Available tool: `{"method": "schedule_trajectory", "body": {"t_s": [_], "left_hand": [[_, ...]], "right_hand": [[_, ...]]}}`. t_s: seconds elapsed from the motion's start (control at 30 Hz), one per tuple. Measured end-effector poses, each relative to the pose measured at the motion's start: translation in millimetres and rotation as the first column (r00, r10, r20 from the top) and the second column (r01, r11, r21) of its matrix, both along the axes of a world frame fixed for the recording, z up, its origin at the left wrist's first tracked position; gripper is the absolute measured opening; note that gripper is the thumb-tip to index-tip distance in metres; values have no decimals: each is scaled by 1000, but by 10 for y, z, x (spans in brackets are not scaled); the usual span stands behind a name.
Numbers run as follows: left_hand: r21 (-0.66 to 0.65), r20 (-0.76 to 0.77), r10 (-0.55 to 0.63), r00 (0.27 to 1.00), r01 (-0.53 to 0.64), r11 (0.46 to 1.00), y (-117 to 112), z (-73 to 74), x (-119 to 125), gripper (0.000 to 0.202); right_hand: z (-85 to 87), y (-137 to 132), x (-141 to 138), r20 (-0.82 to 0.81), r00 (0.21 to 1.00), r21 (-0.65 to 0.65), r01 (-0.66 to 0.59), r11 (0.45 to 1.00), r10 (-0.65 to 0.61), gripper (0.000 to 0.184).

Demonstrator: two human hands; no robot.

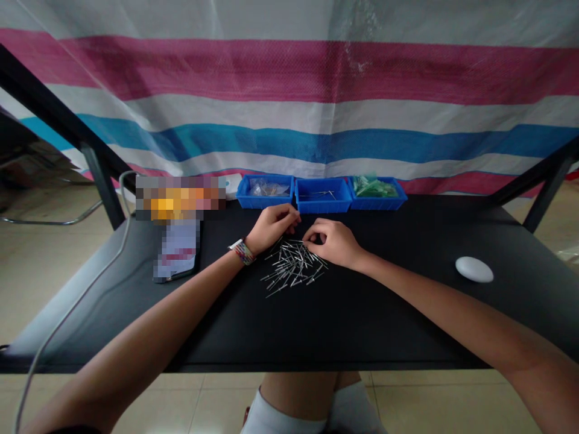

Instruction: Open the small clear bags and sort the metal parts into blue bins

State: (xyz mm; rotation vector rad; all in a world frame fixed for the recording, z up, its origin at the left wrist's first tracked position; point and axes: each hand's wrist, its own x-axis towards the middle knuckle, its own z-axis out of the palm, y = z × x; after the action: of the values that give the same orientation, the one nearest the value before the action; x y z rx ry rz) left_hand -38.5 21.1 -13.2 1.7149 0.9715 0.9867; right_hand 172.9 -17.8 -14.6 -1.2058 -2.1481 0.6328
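A loose pile of thin silvery blind rivets lies on the black table, pointing in many directions. My left hand, with a woven band at its wrist, is curled closed just behind the pile's upper left; whatever is inside its fingers is hidden. At the upper right of the pile, my right hand has thumb and forefinger pinched together on the end of a rivet. Behind the hands, the middle blue bin holds a few rivets.
The left blue bin contains a clear plastic bag, the right blue bin a green one. A white oval mouse-like object lies at right. At left are a phone-like object, partly blurred, and a white cable. A striped sheet hangs behind.
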Motion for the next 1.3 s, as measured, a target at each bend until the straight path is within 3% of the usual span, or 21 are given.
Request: {"method": "schedule_trajectory", "body": {"t_s": [0.23,0.43,0.8,1.07,1.3], "left_hand": [[3,-15,-10,1000,11,1000,-2,-5,-5,30],[18,-26,-18,999,19,1000,9,-23,-12,32],[-1,-27,-11,1000,11,1000,-4,-3,-5,32],[13,-81,-146,986,148,989,-41,77,-30,35],[63,-151,-159,976,170,984,-49,58,-6,26]], "right_hand": [[14,7,18,32,999,-57,5,998,-3,6],[62,54,45,149,985,-60,-74,995,83,7],[56,140,109,154,977,-85,-134,987,146,7],[-86,191,150,-119,989,-156,-103,982,85,8],[-124,249,172,-440,897,-255,-173,951,45,20]]}}
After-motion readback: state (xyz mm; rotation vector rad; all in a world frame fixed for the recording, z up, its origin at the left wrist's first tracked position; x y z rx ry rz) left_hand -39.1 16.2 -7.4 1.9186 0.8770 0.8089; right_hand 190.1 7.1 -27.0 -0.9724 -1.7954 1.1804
